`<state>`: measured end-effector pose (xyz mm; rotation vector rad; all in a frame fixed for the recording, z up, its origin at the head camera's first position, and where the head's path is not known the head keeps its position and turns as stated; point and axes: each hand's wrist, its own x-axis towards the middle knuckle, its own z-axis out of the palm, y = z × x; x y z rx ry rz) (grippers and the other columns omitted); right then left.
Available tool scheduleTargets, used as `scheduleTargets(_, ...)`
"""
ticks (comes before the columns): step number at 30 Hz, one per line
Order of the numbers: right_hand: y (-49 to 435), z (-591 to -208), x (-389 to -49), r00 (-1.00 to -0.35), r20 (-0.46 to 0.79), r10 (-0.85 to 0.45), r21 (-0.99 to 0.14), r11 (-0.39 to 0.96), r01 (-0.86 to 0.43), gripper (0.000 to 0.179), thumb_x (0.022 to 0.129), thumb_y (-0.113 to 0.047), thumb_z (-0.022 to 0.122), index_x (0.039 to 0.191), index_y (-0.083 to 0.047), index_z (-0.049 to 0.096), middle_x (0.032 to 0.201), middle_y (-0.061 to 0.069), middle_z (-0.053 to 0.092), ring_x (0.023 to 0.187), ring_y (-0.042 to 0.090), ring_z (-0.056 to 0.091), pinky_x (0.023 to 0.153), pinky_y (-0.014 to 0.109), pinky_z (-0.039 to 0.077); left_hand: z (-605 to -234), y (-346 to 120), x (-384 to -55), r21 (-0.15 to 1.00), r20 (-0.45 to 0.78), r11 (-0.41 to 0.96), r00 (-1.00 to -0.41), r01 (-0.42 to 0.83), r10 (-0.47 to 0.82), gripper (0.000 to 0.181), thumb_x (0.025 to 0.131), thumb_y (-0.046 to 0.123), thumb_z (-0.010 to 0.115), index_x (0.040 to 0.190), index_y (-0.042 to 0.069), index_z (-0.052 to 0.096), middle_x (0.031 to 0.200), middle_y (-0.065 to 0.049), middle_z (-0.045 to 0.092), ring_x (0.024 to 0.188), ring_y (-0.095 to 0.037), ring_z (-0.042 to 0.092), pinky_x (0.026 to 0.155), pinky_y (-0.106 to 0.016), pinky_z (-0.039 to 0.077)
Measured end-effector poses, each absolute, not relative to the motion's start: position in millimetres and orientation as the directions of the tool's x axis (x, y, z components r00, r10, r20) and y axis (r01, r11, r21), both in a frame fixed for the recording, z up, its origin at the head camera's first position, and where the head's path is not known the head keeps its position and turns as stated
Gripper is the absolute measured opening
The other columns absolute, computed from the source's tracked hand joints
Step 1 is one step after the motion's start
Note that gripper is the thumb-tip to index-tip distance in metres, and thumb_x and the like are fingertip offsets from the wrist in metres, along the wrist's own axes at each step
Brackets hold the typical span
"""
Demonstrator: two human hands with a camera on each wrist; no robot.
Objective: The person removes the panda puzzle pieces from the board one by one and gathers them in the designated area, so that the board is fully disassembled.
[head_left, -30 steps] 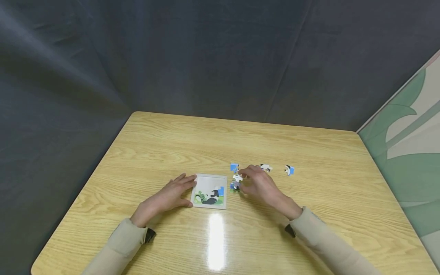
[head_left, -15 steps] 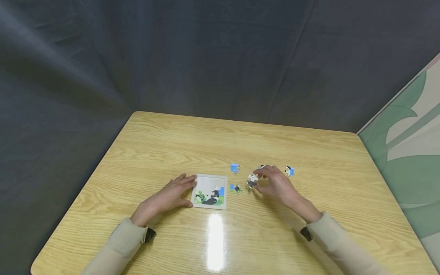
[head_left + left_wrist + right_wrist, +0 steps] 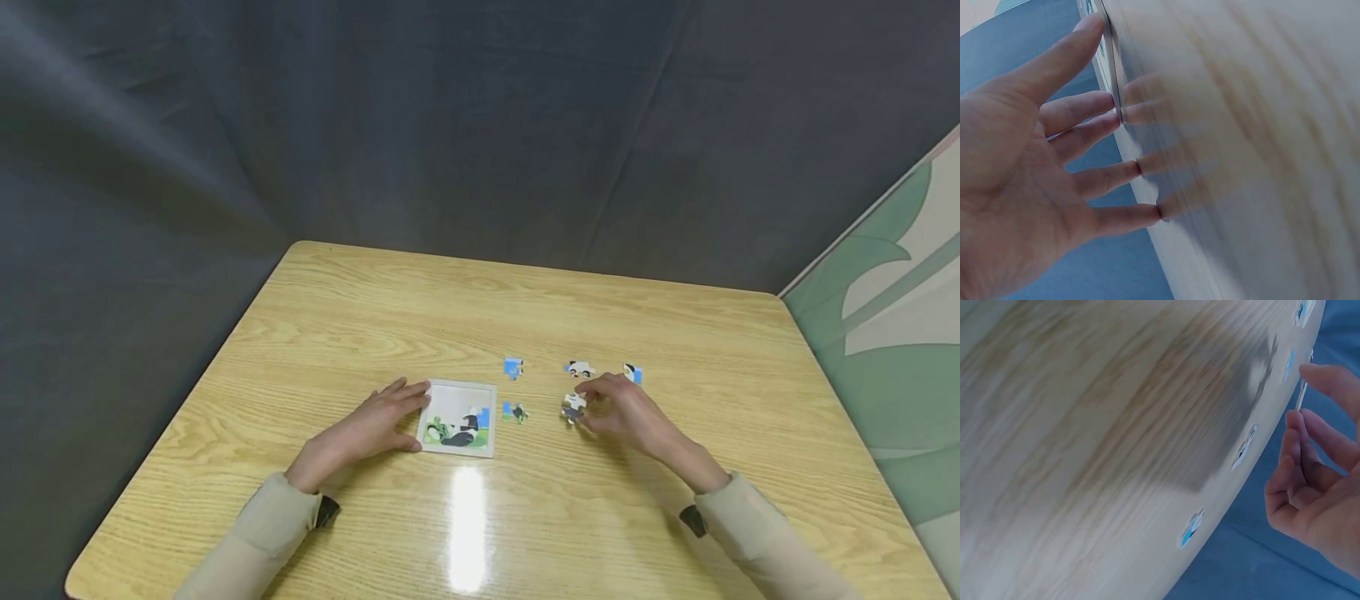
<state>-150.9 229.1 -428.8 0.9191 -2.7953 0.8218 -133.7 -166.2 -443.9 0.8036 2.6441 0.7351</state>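
The tray (image 3: 448, 397) lies between the hands, just beside the left hand (image 3: 373, 422). That hand is spread, its fingertips and thumb laid along the tray's near side, with the outer fingers set down on the bench (image 3: 420, 317). Panda pieces (image 3: 457, 431) are seated in the part of the tray closest to the person. By the right hand (image 3: 622, 410), a white-and-dark piece (image 3: 573, 407) is pinched between thumb and finger; in the right wrist view it is seen edge-on and seems to be lifted.

Beyond the right hand's fingertips lies an eye piece (image 3: 580, 369), and past its knuckles a black-and-blue piece (image 3: 633, 372). Between the hands, to the right of the tray, a green piece (image 3: 514, 412) is found, with a blue piece (image 3: 512, 367) farther out.

Because the held piece is thin and is gripped at its edge, it could be dropped or twisted out of line. If the right hand were lowered or pushed forward, the eye piece could be swept aside; if it were carried low toward the left hand, the green piece could be caught. The tray could be skewed, and its pieces loosened, by uneven pressure from the left hand.
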Motion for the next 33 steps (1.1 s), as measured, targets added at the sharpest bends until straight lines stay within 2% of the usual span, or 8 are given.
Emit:
scheduleTargets(6, 237, -432, -151, -0.798, 0.231, -0.557, -0.497, 0.637, -0.589, 0.039, 0.069, 0.007, 0.080, 0.107, 0.004, 0.068, 0.089, 0.005, 0.065, 0.082, 0.022, 0.060, 0.072, 0.035, 0.054, -444, -167, -134, 0.542, -0.112, 0.715, -0.806, 0.441, 0.582, 0.070, 0.082, 0.026, 0.075, 0.140, 0.001, 0.047, 0.155, -0.014, 0.030, 0.142, -0.044, 0.018, 0.105, -0.071, 0.019)
scheduleTargets(12, 244, -435, -153, -0.773, 0.237, -0.588, -0.487, 0.617, -0.618, 0.039, 0.068, 0.004, 0.082, 0.105, 0.003, 0.069, 0.089, 0.005, 0.066, 0.080, 0.020, 0.060, 0.071, 0.032, 0.053, -444, -167, -134, 0.539, -0.105, 0.713, -0.804, 0.449, 0.586, 0.070, 0.082, 0.026, 0.075, 0.140, 0.000, 0.047, 0.155, -0.014, 0.030, 0.142, -0.045, 0.018, 0.105, -0.071, 0.019)
scheduleTargets(17, 248, -436, -154, -0.778, 0.203, -0.595, -0.491, 0.625, -0.606, 0.038, 0.069, 0.003, 0.082, 0.105, 0.002, 0.069, 0.088, 0.004, 0.065, 0.079, 0.017, 0.059, 0.070, 0.028, 0.052, -444, -166, -134, 0.543, -0.118, 0.719, -0.808, 0.434, 0.577, 0.069, 0.082, 0.026, 0.075, 0.141, 0.001, 0.047, 0.155, -0.013, 0.030, 0.142, -0.044, 0.017, 0.106, -0.071, 0.018)
scheduleTargets(23, 252, -438, -158, -0.758, 0.202, -0.620, -0.486, 0.609, -0.627, 0.037, 0.069, 0.005, 0.081, 0.104, 0.004, 0.069, 0.088, 0.006, 0.065, 0.079, 0.019, 0.059, 0.069, 0.030, 0.053, -444, -166, -134, 0.540, -0.108, 0.716, -0.807, 0.442, 0.580, 0.069, 0.082, 0.025, 0.075, 0.140, -0.001, 0.047, 0.154, -0.015, 0.031, 0.141, -0.045, 0.018, 0.104, -0.072, 0.019)
scheduleTargets(33, 251, -433, -161, -0.762, 0.082, -0.642, -0.511, 0.630, -0.585, 0.036, 0.075, 0.001, 0.079, 0.108, 0.005, 0.067, 0.092, 0.006, 0.063, 0.083, 0.019, 0.057, 0.072, 0.028, 0.051, -446, -166, -134, 0.549, -0.110, 0.712, -0.807, 0.437, 0.581, 0.070, 0.082, 0.026, 0.075, 0.140, 0.000, 0.047, 0.155, -0.014, 0.030, 0.142, -0.044, 0.017, 0.105, -0.071, 0.018)
